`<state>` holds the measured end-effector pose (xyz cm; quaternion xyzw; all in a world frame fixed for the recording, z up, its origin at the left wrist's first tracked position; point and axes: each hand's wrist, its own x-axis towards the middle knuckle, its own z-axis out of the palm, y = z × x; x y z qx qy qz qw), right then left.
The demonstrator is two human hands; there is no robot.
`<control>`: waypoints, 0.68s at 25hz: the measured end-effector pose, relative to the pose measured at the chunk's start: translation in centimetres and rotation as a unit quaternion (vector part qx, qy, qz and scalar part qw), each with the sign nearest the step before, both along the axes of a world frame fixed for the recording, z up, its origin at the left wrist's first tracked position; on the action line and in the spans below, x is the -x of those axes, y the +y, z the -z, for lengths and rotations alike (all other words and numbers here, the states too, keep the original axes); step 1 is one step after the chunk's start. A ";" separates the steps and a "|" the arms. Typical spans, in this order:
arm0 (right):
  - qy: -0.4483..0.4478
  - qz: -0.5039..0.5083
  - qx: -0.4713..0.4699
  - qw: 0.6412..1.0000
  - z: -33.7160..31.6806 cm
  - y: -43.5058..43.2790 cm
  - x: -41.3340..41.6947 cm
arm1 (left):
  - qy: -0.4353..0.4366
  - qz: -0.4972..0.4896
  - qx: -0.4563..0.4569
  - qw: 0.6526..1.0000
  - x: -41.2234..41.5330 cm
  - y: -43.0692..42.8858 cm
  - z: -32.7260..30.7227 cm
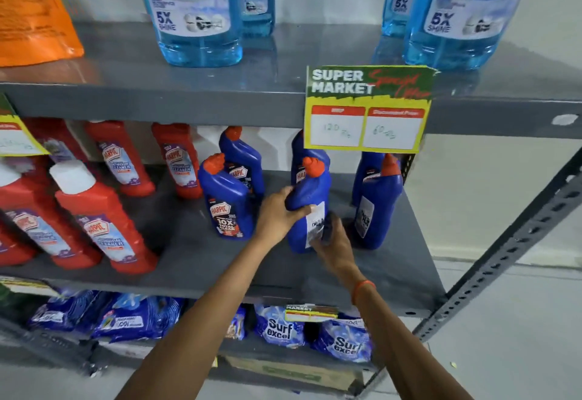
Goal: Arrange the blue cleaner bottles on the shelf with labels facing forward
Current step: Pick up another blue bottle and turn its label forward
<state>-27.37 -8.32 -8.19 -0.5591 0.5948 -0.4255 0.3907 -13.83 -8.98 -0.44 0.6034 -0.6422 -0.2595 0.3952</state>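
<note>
grey metal shelf (195,251) w/ a pale wall behind, middle level carries red cleaner bottles (104,217) on the left and blue cleaner bottles on the right. both hands are on one blue bottle (310,198) near the shelf's front: left hand (277,214) wraps its upper body w/ thumb across the front, right hand (333,239) cups the lower part, fingers partly over the white back sticker. that sticker faces out, so the two-handed hold looks meant for twisting it round til the brand label shows. its base seems on or just off the shelf, can't tell which. left neighbour bottle (228,204) already shows its label fwd; right neighbour bottle (376,207) shows its back sticker, prob needs turning too. price tag (367,106) hangs from the shelf above, partly hiding a rear bottle.
</note>
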 end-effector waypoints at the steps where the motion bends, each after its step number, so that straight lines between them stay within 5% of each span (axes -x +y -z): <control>1: -0.016 -0.017 -0.002 1.000 0.2 0.1 0.4 | 0.035 0.005 -0.008 0.999 -0.3 0.1 -0.2; 4: -0.102 -0.097 -0.025 0.990 -0.4 0.3 2.2 | 0.139 0.069 -0.044 0.987 -1.0 0.7 -2.5; 8: -0.177 -0.168 -0.033 0.969 -1.4 0.7 3.2 | 0.146 0.130 -0.058 0.979 -1.1 1.2 -4.2; 14: -0.173 -0.002 -0.020 0.985 -0.2 1.4 0.3 | 0.165 -0.042 -0.012 0.985 3.1 2.0 -0.9; 17: -0.149 0.004 -0.002 0.989 0.0 1.6 -0.7 | 0.180 -0.133 -0.015 0.974 4.3 1.7 -1.1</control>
